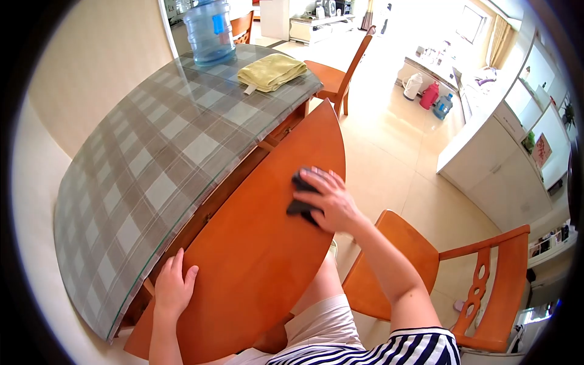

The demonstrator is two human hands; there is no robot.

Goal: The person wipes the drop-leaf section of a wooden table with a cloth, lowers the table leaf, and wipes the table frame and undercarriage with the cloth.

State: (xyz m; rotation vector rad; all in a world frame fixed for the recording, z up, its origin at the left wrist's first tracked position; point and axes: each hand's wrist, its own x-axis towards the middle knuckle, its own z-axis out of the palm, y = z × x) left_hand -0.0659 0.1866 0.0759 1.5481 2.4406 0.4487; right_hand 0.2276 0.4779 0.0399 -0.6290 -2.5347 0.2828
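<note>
In the head view, a glossy orange-brown wooden table leaf (255,231) slants across in front of me. My right hand (328,201) presses a bunched dark cloth (299,207) against its upper surface, near the outer curved edge. Both hand and cloth are slightly blurred. My left hand (173,286) rests at the leaf's inner edge, thumb apart from the stretched fingers, and holds no loose object. Beside the leaf, across an open gap with wooden rails, lies the table's main top (164,146), under a grey checked cover and a clear sheet.
A folded yellow towel (272,72) and a large blue water bottle (210,33) are on the table's far end. One wooden chair (401,255) stands close on my right, another chair (340,76) beyond the leaf. Thermoses (429,95) stand on the floor farther off.
</note>
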